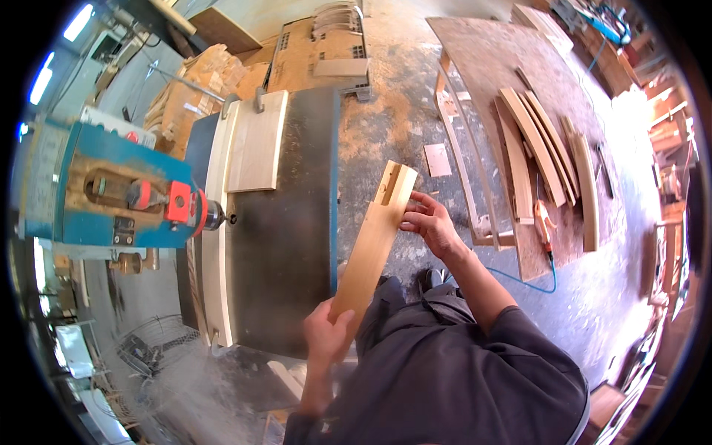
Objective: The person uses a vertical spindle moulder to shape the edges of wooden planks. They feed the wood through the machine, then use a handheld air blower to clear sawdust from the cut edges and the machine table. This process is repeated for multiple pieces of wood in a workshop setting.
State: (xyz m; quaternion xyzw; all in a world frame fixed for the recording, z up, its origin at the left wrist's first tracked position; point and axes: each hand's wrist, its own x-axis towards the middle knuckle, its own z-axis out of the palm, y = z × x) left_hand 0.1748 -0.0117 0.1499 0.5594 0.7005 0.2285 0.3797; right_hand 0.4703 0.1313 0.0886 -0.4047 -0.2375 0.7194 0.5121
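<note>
One board (373,245) slants lengthwise forward-right, slotted end (397,178) farthest, left hand (327,332) and right hand (433,225) gripping it.

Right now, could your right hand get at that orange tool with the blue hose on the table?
Probably yes: the orange tool lies near the edge of the table, its handle uncovered. The right hand would just have to leave the wooden piece, whose other end the left hand grips.
</note>
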